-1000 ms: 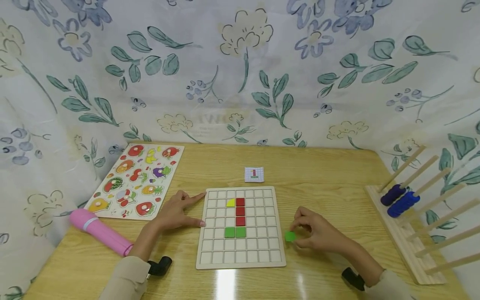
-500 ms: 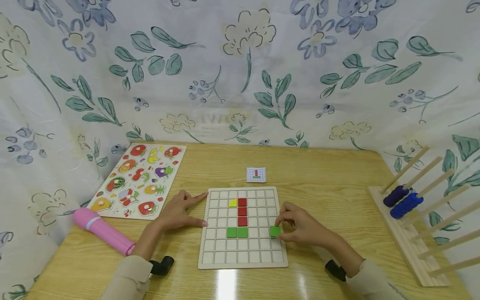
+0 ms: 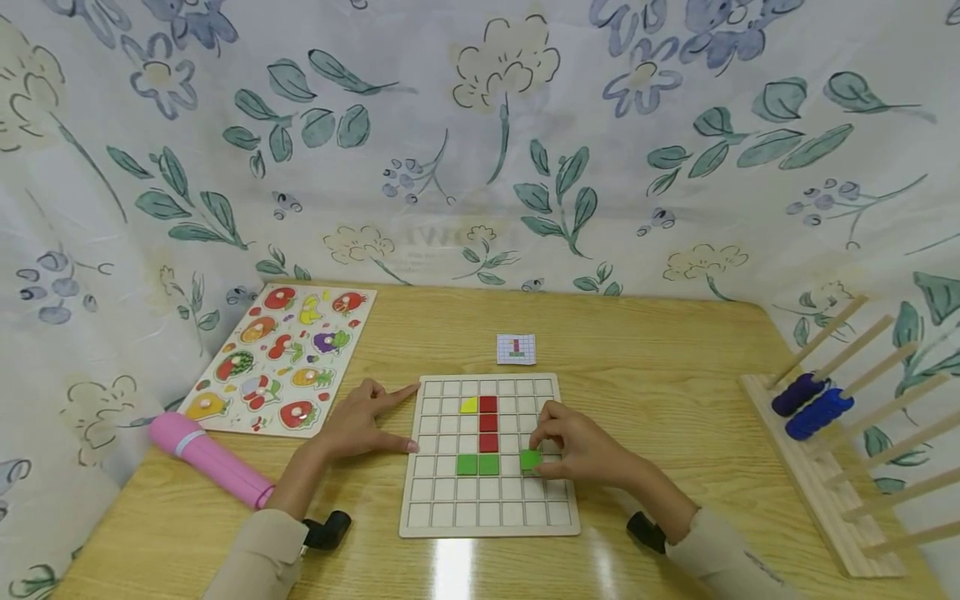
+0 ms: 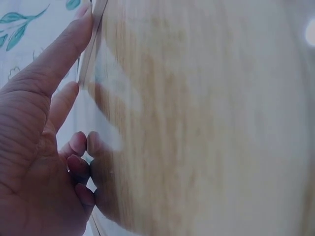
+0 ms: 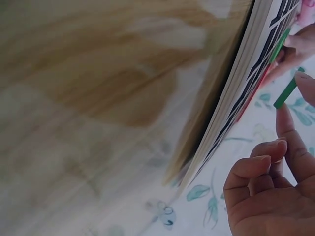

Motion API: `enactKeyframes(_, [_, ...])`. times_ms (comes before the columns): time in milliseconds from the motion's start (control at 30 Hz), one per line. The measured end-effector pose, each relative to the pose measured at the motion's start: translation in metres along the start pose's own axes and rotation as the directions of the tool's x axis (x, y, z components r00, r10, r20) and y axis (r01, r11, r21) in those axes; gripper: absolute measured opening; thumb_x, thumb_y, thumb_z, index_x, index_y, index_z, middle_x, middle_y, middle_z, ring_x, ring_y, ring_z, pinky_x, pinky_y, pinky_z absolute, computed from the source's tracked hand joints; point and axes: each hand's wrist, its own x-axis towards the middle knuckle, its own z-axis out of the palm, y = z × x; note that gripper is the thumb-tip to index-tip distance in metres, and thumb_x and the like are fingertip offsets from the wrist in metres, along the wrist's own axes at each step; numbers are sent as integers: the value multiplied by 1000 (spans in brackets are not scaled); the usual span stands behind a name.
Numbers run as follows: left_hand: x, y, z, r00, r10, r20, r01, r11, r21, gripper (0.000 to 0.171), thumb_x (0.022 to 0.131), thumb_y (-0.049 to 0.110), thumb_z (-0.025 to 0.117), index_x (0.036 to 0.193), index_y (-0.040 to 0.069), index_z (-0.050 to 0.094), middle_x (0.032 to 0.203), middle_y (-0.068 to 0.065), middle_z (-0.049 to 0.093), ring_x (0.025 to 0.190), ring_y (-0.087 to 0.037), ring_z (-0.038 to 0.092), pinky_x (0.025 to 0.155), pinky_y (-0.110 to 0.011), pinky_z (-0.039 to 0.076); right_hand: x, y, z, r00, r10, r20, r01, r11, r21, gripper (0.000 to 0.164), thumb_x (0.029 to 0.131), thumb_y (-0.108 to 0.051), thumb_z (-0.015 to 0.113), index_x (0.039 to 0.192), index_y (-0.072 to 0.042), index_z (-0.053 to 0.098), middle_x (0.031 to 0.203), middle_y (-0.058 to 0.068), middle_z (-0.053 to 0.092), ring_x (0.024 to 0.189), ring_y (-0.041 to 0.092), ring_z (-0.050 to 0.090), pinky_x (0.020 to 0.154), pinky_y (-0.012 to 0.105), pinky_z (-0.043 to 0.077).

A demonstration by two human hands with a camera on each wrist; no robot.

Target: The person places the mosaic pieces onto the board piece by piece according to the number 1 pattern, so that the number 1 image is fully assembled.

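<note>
A fruit puzzle board lies near the back left corner of the table, and a pink flashlight lies at the left edge in front of it. A small pattern card sits toward the back edge in the middle. A wooden peg rack with blue rings stands along the right edge.

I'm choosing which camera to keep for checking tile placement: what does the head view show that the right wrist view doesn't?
Only the head view shows the whole grid board with its yellow, red and green tiles, the pattern card, the fruit puzzle, the pink cylinder, the peg rack and the left hand pressing the board's left edge. Only the right wrist view shows the board edge-on, with the green tile's thin edge between fingertips. Both show the right hand pinching the green tile over the board.
</note>
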Motion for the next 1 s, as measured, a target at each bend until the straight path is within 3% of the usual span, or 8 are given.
enactKeyframes(600, [-2,5,2,1000,-3,-19,3,1000,-3,93,68,64,80,149,32,47,95,-4,35,79,-17,32,66,-31,26,16,-10,17,997,48,53,-42,995,-94,15,79,-15,84,89,-8,75,90,-1,50,77,11,46,66,20,40])
enactKeyframes(1000, [-3,5,2,1000,-14,-4,14,1000,1,94,68,64,80,149,30,46,97,-4,36,81,-18,34,67,-31,27,13,-16,26,1000,27,9,-25,980,-199,14,78,-16,85,83,-11,72,88,-8,50,76,6,47,69,22,43])
